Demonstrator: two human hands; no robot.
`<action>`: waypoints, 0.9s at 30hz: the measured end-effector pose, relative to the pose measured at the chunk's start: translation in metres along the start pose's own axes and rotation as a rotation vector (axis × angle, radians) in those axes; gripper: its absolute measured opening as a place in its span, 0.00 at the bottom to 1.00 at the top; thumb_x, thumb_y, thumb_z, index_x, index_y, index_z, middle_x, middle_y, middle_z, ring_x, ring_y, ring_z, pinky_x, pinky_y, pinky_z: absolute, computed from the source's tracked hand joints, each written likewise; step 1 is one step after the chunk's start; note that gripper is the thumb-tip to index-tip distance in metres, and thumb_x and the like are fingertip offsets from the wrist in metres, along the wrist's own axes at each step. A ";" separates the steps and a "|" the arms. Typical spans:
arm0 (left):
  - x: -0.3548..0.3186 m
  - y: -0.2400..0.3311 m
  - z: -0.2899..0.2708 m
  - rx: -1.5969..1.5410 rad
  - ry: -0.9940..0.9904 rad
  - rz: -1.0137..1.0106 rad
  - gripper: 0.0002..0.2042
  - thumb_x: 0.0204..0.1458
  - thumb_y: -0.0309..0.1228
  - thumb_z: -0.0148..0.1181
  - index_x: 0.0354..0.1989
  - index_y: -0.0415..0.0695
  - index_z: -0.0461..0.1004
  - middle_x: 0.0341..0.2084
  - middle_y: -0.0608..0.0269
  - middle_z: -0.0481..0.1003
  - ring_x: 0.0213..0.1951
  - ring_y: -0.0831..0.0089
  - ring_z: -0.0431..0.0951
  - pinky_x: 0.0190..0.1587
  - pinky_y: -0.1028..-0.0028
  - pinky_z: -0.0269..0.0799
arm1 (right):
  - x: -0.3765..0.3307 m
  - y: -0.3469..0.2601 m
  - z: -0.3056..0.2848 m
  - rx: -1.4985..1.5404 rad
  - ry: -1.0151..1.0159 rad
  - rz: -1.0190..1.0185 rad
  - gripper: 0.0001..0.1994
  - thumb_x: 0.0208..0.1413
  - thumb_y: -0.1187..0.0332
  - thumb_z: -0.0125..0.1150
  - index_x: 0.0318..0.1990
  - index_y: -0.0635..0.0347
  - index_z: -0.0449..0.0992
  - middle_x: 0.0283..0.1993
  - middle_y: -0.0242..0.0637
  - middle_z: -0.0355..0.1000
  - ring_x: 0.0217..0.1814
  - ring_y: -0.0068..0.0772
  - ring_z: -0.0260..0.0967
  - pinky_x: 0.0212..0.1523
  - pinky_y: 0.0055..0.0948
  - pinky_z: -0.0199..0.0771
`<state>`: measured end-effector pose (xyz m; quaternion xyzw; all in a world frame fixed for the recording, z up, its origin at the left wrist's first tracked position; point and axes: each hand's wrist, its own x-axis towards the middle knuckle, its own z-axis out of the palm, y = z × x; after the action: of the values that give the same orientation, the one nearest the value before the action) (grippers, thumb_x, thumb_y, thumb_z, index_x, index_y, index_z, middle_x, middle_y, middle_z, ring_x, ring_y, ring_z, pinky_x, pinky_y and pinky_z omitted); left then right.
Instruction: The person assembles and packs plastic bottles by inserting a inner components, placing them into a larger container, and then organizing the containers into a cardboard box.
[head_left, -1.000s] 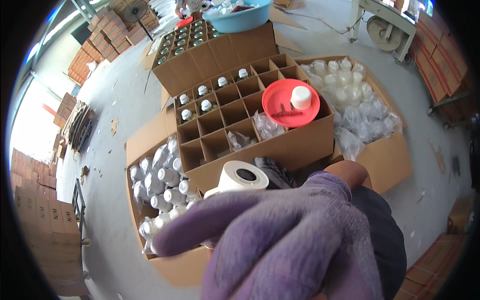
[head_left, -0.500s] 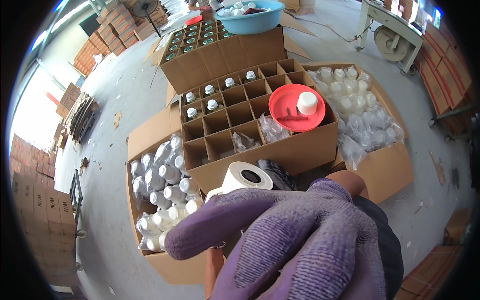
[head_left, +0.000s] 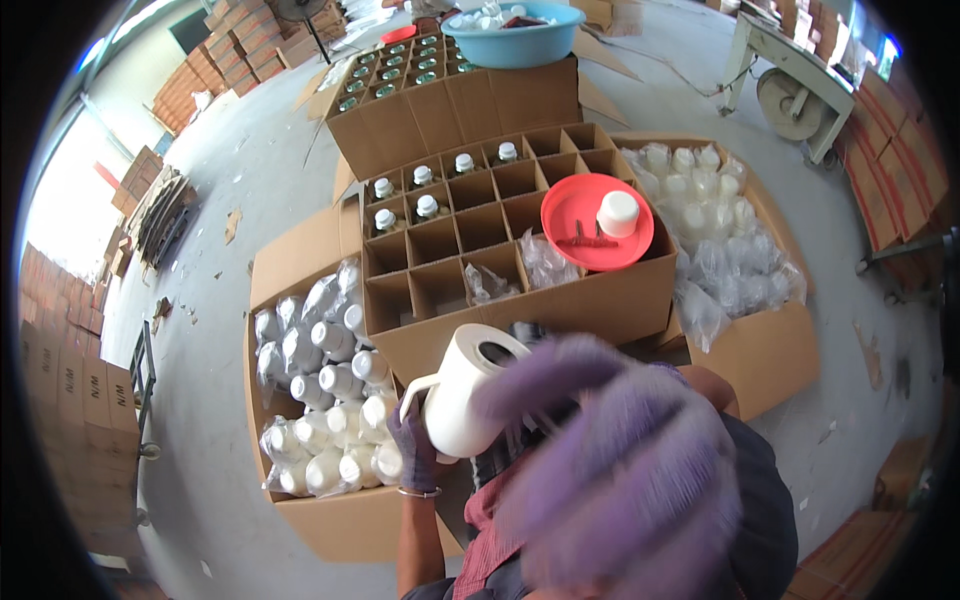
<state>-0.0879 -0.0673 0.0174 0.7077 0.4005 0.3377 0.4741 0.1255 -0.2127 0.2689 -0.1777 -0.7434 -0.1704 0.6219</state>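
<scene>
A white jug with a side handle and a dark round opening tilts in front of me. My left hand, in a purple glove, is closed at its handle side. My right hand, also purple-gloved, is raised very close to the camera and smeared by motion; its fingers partly cover the jug's right side. Just beyond is a divided carton, where several white-capped bottles stand in the far left cells. On its right corner rests a red dish bearing a white cap and a small dark red tool.
Open cartons flank the divided one: the left carton holds plastic-wrapped white jugs, the right carton bagged white items. Behind stands another bottle carton with a blue basin. A wheeled table is at far right.
My right hand has shifted right and now blurs, uncovering more of the jug and my left hand. The view has moved slightly.
</scene>
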 end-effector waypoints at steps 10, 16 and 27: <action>0.012 -0.028 -0.003 0.174 -0.043 0.122 0.17 0.63 0.36 0.45 0.41 0.36 0.77 0.35 0.50 0.77 0.38 0.59 0.77 0.43 0.62 0.71 | -0.008 0.136 -0.155 -0.386 0.325 0.746 0.24 0.61 0.69 0.55 0.64 0.64 0.60 0.47 0.33 0.67 0.45 0.22 0.64 0.47 0.23 0.68; 0.009 -0.020 -0.004 0.496 -0.094 0.269 0.16 0.62 0.34 0.43 0.43 0.38 0.76 0.35 0.49 0.78 0.37 0.56 0.76 0.43 0.62 0.70 | -0.119 0.151 -0.171 -0.799 0.005 0.819 0.16 0.55 0.62 0.63 0.47 0.60 0.73 0.34 0.37 0.71 0.37 0.31 0.69 0.42 0.29 0.71; 0.021 -0.028 -0.004 0.165 -0.107 0.063 0.14 0.61 0.33 0.45 0.41 0.37 0.76 0.33 0.50 0.78 0.36 0.56 0.78 0.42 0.61 0.71 | -0.267 0.159 -0.201 -1.195 -1.043 1.523 0.44 0.46 0.56 0.68 0.71 0.35 0.50 0.70 0.48 0.50 0.72 0.56 0.48 0.68 0.51 0.53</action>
<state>-0.0887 -0.0412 -0.0056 0.7736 0.3788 0.2799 0.4239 0.4181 -0.1825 0.0445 -0.9126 -0.4082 0.0217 -0.0126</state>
